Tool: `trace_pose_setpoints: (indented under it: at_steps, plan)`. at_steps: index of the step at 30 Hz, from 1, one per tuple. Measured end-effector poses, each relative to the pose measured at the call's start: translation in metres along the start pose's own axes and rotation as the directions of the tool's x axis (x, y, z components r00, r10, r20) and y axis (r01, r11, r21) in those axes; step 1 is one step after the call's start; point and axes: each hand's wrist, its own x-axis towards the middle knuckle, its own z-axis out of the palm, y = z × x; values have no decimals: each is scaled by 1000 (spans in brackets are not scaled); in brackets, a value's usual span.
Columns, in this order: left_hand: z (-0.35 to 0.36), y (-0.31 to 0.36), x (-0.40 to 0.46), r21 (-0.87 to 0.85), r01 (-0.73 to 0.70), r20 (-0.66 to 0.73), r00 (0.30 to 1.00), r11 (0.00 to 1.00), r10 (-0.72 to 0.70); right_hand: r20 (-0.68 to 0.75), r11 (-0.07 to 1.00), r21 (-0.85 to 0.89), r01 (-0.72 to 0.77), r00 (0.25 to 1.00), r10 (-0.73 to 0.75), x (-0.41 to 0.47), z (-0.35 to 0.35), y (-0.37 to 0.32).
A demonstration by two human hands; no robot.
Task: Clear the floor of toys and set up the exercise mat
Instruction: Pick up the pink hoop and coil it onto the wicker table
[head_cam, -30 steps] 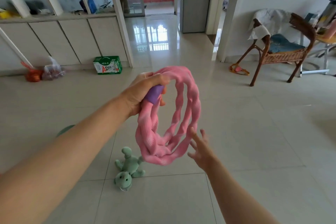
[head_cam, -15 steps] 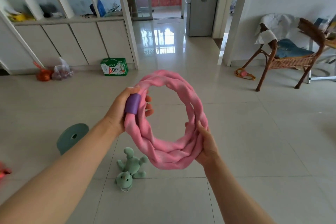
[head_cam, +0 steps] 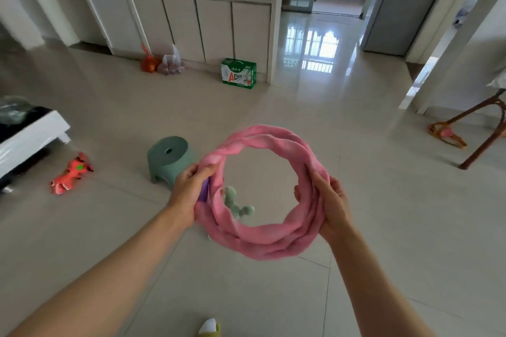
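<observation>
I hold a pink twisted fabric ring (head_cam: pixel 262 243) in front of me above the tiled floor. My left hand (head_cam: pixel 191 189) grips its left side, where a purple band shows. My right hand (head_cam: pixel 332 206) grips its right side. Through the ring I see part of a green plush toy (head_cam: pixel 236 204) lying on the floor. A red toy (head_cam: pixel 71 174) lies on the floor at the left. An orange and pink toy (head_cam: pixel 446 135) lies by the chair legs at the right.
A green plastic stool (head_cam: pixel 168 159) stands just left of my left hand. A white low table (head_cam: pixel 32 134) juts in at far left. A green carton (head_cam: pixel 238 73) and bags (head_cam: pixel 161 61) sit by the cabinets. Wooden chair legs (head_cam: pixel 487 134) stand right. A yellow-white object (head_cam: pixel 209 327) shows at the bottom edge.
The view has swung left, bringing the stool, red toy and white table into sight. The ring has tilted flatter and my right hand has closed more firmly round its right side.
</observation>
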Motion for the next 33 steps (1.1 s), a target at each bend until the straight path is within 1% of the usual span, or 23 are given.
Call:
trace_pose_setpoints:
  at_steps: [3,6,11,14,16,18,21,23,25,26,27,28,29,30,31,33]
  plan:
    - [-31,0,-17,-24,-36,-78,996,999,34,-6,995,-91,-47,999,47,-7,24,12]
    - [-61,5,-33,-57,-55,-94,994,997,49,-21,978,-202,-58,998,55,-16,45,25]
    - [-120,15,-71,28,-118,-115,986,993,121,6,924,-380,-51,998,58,-48,87,48]
    - [-159,16,-103,8,-63,-121,991,998,64,42,882,-465,-76,993,108,-74,111,66]
    - [-191,10,-125,9,-20,-181,983,1000,22,64,871,-480,-107,986,156,-94,128,82]
    - [-219,6,-146,-37,-15,-262,965,999,5,82,858,-495,-133,977,199,-112,143,99]
    - [-265,-2,-177,-150,-84,-365,931,985,23,132,832,-536,-143,959,250,-144,170,127]
    - [-303,-7,-203,-183,-139,-455,890,973,41,179,823,-547,-150,940,290,-172,194,148]
    - [-334,-11,-223,-220,-170,-533,846,961,27,235,826,-538,-166,912,336,-192,214,161]
    - [-348,-13,-234,-237,-185,-574,819,954,17,291,833,-517,-196,875,387,-201,222,168]
    - [-368,-15,-248,-255,-215,-628,778,943,8,388,842,-491,-223,809,441,-213,234,178]
    - [-378,-17,-256,-275,-236,-661,750,932,-5,490,861,-440,-253,736,467,-220,239,182]
    - [-390,-18,-265,-297,-259,-695,718,919,-22,596,875,-397,-276,648,475,-229,245,188]
    - [-406,-21,-279,-317,-297,-735,677,901,-35,683,876,-389,-284,550,481,-242,256,196]
    - [-418,-23,-289,-334,-328,-762,646,884,-48,746,881,-387,-272,470,473,-253,264,204]
    - [-437,-27,-307,-358,-368,-795,602,858,-74,798,873,-405,-271,361,483,-272,282,218]
